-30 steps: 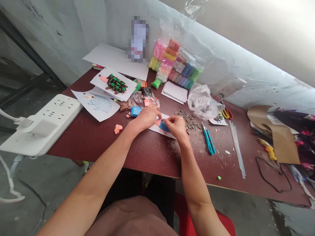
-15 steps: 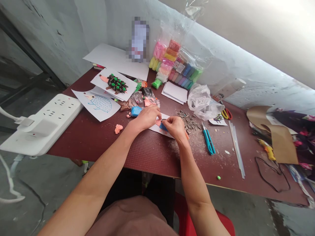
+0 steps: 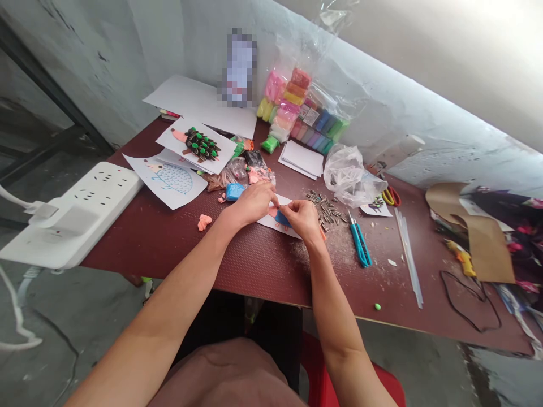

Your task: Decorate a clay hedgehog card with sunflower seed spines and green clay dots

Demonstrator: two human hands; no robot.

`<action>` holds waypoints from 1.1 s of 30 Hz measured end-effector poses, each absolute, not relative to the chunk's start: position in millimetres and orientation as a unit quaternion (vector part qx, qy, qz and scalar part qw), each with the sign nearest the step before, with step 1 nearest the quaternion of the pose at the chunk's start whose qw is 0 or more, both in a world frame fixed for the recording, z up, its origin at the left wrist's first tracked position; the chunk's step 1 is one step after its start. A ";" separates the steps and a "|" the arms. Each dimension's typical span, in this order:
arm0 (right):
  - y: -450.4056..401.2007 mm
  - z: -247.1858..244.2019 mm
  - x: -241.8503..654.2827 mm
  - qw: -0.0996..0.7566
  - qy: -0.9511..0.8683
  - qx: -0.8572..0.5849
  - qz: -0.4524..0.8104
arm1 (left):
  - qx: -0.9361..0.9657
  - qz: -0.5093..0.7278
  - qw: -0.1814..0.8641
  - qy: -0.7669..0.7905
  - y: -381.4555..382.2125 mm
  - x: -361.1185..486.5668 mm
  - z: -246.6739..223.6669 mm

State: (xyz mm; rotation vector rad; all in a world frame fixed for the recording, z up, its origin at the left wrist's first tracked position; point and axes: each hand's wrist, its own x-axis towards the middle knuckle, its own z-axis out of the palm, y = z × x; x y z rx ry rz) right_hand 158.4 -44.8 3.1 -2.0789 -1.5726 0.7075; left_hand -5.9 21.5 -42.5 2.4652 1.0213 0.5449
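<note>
A small white card [image 3: 268, 223] lies on the table under my hands. It carries a pink and blue clay animal shape [image 3: 281, 219] with orange legs drawn below. My left hand [image 3: 257, 201] is curled over the card's left part, its thumb and fingers holding it by the pink end. My right hand [image 3: 302, 218] is pinched at the upper edge of the blue clay; whatever is between its fingertips is hidden. Right behind that hand is a heap of striped sunflower seeds [image 3: 326, 210]. A blue clay pack [image 3: 235, 192] sits just beyond my left wrist.
A teal utility knife [image 3: 360, 242] lies to the right, with clear glue sticks [image 3: 409, 257] and a yellow glue gun [image 3: 462, 261] farther off. A seed-covered hedgehog card [image 3: 199, 144] and a hedgehog drawing [image 3: 169, 178] lie left, near a white power strip [image 3: 80, 209]. Clay packs [image 3: 292, 107] stand behind.
My right fingertips have shifted slightly, and the dark bit that showed at them before is hidden now. More of the blue clay shows. My left hand has hardly moved.
</note>
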 end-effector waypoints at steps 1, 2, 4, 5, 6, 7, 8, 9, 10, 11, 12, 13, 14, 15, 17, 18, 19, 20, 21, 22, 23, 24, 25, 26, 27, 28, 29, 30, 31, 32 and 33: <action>-44.7 3.6 157.3 0.216 -0.567 -0.754 0.252 | 0.886 0.196 0.205 0.366 21.3 -5.9 -42.1; -44.7 4.0 156.8 0.213 -0.566 -0.756 0.251 | 0.887 0.195 0.203 0.365 21.1 -5.8 -41.5; -44.9 3.7 157.7 0.209 -0.565 -0.757 0.251 | 0.888 0.189 0.201 0.368 20.3 -5.7 -39.4; -45.0 3.0 159.0 0.212 -0.565 -0.757 0.251 | 0.888 0.185 0.201 0.371 19.8 -5.6 -38.0; -45.1 2.1 160.8 0.217 -0.566 -0.755 0.251 | 0.888 0.179 0.200 0.373 19.2 -5.6 -36.5; -45.2 0.9 162.8 0.223 -0.566 -0.753 0.252 | 0.888 0.174 0.199 0.376 18.7 -5.5 -35.0; -45.2 -0.3 164.9 0.230 -0.565 -0.751 0.254 | 0.889 0.169 0.196 0.378 18.2 -5.6 -33.7; -45.2 -1.5 166.8 0.236 -0.564 -0.749 0.256 | 0.890 0.165 0.193 0.379 17.9 -5.6 -32.7; -45.2 -2.5 168.3 0.240 -0.562 -0.748 0.258 | 0.891 0.163 0.190 0.379 17.6 -5.7 -32.1; -45.2 -3.1 169.2 0.242 -0.561 -0.747 0.261 | 0.892 0.164 0.187 0.378 17.6 -5.8 -32.0; -45.1 -3.3 169.6 0.244 -0.561 -0.746 0.263 | 0.893 0.166 0.184 0.376 17.6 -5.9 -32.3; -45.1 -3.1 169.3 0.245 -0.561 -0.745 0.264 | 0.894 0.170 0.181 0.373 17.8 -6.0 -32.9; -45.0 -2.6 168.6 0.245 -0.562 -0.745 0.263 | 0.895 0.174 0.179 0.369 18.0 -6.1 -33.7; -45.0 -1.9 167.5 0.244 -0.562 -0.746 0.261 | 0.896 0.177 0.178 0.366 18.2 -6.2 -34.5; -44.9 -0.4 165.1 0.236 -0.563 -0.750 0.253 | 0.895 0.179 0.180 0.367 18.5 -6.2 -35.9; -45.0 0.1 164.2 0.231 -0.563 -0.753 0.248 | 0.894 0.178 0.183 0.369 18.5 -6.2 -36.4; -45.1 0.4 163.7 0.226 -0.564 -0.756 0.243 | 0.893 0.177 0.186 0.371 18.6 -6.2 -36.7; -45.2 0.4 163.7 0.224 -0.565 -0.757 0.240 | 0.892 0.177 0.188 0.371 18.6 -6.3 -37.1; -45.5 0.2 164.0 0.225 -0.567 -0.756 0.238 | 0.891 0.179 0.189 0.371 18.7 -6.4 -37.3; -45.7 -0.1 164.6 0.228 -0.568 -0.754 0.238 | 0.891 0.181 0.189 0.370 18.9 -6.6 -37.5; -46.0 -0.4 165.3 0.232 -0.569 -0.752 0.239 | 0.892 0.183 0.189 0.369 19.1 -6.8 -37.6; -46.3 -0.5 165.9 0.237 -0.569 -0.750 0.241 | 0.891 0.183 0.189 0.368 19.2 -7.1 -37.6; -46.5 -0.5 166.3 0.240 -0.569 -0.748 0.244 | 0.891 0.183 0.191 0.369 19.4 -7.3 -37.3; -46.7 -0.2 166.4 0.241 -0.568 -0.747 0.247 | 0.890 0.181 0.195 0.371 19.5 -7.5 -36.9; -46.8 0.2 166.0 0.239 -0.567 -0.747 0.252 | 0.888 0.179 0.199 0.374 19.5 -7.6 -36.4; -46.9 0.8 165.3 0.236 -0.567 -0.746 0.256 | 0.887 0.177 0.203 0.376 19.4 -7.6 -35.7; -47.0 1.5 164.4 0.232 -0.568 -0.745 0.262 | 0.885 0.174 0.207 0.379 19.3 -7.5 -35.0; -47.0 2.0 163.3 0.228 -0.570 -0.743 0.267 | 0.884 0.172 0.210 0.381 19.1 -7.3 -34.3; -47.1 2.5 162.1 0.225 -0.571 -0.741 0.270 | 0.883 0.168 0.212 0.384 19.0 -7.1 -33.9; -47.2 2.8 161.1 0.223 -0.573 -0.740 0.273 | 0.882 0.165 0.214 0.386 18.9 -6.9 -33.6; -47.3 2.9 160.3 0.222 -0.574 -0.739 0.274 | 0.882 0.164 0.215 0.387 18.9 -6.7 -33.6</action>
